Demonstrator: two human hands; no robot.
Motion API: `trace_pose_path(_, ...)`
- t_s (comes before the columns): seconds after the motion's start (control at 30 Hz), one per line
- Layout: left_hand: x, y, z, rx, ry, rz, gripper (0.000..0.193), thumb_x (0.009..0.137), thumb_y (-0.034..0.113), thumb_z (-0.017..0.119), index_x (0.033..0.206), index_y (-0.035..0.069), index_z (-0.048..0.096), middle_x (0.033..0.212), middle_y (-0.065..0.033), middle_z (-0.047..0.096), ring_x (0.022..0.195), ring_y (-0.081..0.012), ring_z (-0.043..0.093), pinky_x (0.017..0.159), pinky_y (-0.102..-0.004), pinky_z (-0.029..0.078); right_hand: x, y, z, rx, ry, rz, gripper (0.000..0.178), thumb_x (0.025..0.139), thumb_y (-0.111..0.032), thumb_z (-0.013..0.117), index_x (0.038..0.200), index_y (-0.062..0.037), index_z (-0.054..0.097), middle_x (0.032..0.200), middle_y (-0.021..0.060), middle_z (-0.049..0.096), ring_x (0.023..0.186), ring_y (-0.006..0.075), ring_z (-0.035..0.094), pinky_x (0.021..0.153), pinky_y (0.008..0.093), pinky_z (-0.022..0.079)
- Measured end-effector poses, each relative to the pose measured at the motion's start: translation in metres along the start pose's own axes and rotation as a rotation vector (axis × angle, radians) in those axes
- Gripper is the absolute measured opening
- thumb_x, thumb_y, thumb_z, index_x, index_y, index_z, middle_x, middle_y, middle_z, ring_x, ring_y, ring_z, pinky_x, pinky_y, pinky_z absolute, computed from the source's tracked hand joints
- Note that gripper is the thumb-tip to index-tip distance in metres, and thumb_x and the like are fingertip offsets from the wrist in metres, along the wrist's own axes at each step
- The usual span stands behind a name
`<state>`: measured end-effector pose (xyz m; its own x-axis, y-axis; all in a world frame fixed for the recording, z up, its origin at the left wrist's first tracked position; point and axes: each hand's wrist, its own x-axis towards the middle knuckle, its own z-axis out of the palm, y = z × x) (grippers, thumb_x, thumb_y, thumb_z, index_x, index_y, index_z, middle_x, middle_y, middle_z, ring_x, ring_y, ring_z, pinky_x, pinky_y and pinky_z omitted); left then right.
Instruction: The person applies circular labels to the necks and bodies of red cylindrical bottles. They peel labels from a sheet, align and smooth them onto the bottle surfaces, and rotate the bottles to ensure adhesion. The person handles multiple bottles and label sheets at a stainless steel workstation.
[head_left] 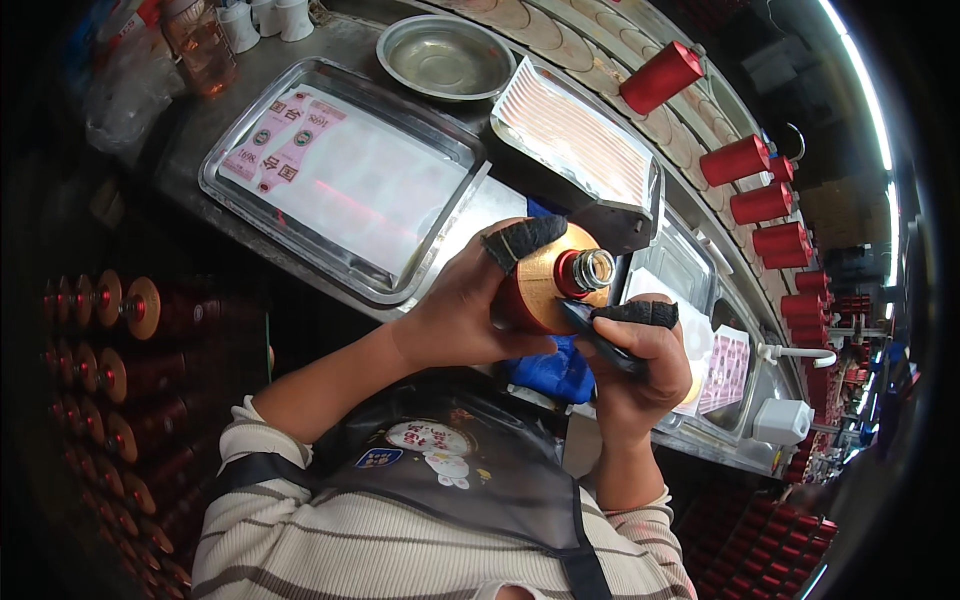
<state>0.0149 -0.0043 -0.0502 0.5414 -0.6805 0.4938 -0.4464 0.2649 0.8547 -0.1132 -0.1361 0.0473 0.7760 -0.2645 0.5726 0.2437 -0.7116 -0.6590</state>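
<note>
Two hands on one bottle [548,285]: left hand [462,305] fingers wrap its red body, taped thumb pressing the gold shoulder; right hand [640,365] pinches a dark flat tool [598,338] against it. Bottle held at chest, neck bare, no label visible yet. Label sheets wait in the steel tray [345,180]; red bottles [765,200] line the conveyor beyond.

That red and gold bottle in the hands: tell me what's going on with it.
A person holds a red bottle with a gold shoulder sideways over the steel workbench. The left hand wraps its body; the right hand holds a dark thin tool against it near the neck. Both thumbs wear black fabric covers. More red bottles line the conveyor behind.
</note>
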Motion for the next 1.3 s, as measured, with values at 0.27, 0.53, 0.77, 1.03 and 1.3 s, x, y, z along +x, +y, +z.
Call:
trace_pose_path(0.27, -0.019, -0.012, 0.004, 0.133, 0.111, 0.185, 0.096, 0.071, 0.039, 0.09, 0.147, 0.012, 0.038, 0.156, -0.028, 0.027, 0.14, -0.0484, 0.036, 0.114, -0.051, 0.035, 0.0, 0.001, -0.001, -0.029, -0.008, -0.026, 0.034, 0.064, 0.009, 0.084, 0.094, -0.0045, 0.075, 0.087, 0.0081, 0.065, 0.079, 0.0215, 0.06, 0.071, 0.03, 0.046)
trace_pose_path(0.53, -0.002, -0.008, 0.004, 0.103, 0.042, 0.069, 0.106, 0.065, 0.033, 0.093, 0.149, 0.008, 0.032, 0.146, -0.0246, 0.041, 0.133, -0.0436, 0.044, 0.108, -0.0494, 0.04, -0.004, -0.003, 0.0, -0.076, 0.01, -0.011, 0.034, 0.064, 0.008, 0.084, 0.094, -0.0047, 0.075, 0.086, 0.0073, 0.065, 0.079, 0.0211, 0.06, 0.072, 0.03, 0.046)
trace_pose_path(0.77, -0.002, -0.003, 0.011, 0.049, 0.203, 0.017, 0.099, 0.064, 0.036, 0.092, 0.142, 0.007, 0.039, 0.136, -0.0217, 0.048, 0.126, -0.0396, 0.05, 0.103, -0.0481, 0.043, -0.001, -0.003, 0.0, -0.077, -0.003, -0.025, 0.033, 0.065, 0.008, 0.082, 0.095, -0.0046, 0.076, 0.085, 0.007, 0.066, 0.079, 0.022, 0.06, 0.072, 0.0315, 0.046)
trace_pose_path(1.03, 0.0, 0.007, 0.017, 0.185, 0.266, 0.039, 0.101, 0.068, 0.03, 0.091, 0.147, 0.005, 0.032, 0.136, -0.0224, 0.048, 0.121, -0.0443, 0.052, 0.104, -0.049, 0.043, 0.0, 0.001, -0.003, -0.111, -0.026, -0.061, 0.036, 0.064, 0.01, 0.079, 0.097, -0.0037, 0.075, 0.086, 0.0078, 0.066, 0.08, 0.0237, 0.061, 0.074, 0.0324, 0.047)
trace_pose_path(1.3, 0.0, -0.002, 0.026, 0.138, 0.216, -0.109, 0.092, 0.067, 0.025, 0.09, 0.142, 0.008, 0.041, 0.135, -0.0193, 0.049, 0.124, -0.037, 0.053, 0.104, -0.0466, 0.044, -0.008, -0.009, 0.029, -0.164, -0.065, -0.29, 0.04, 0.065, 0.004, 0.069, 0.104, -0.0036, 0.075, 0.089, 0.0087, 0.06, 0.083, 0.0262, 0.059, 0.075, 0.0379, 0.051)
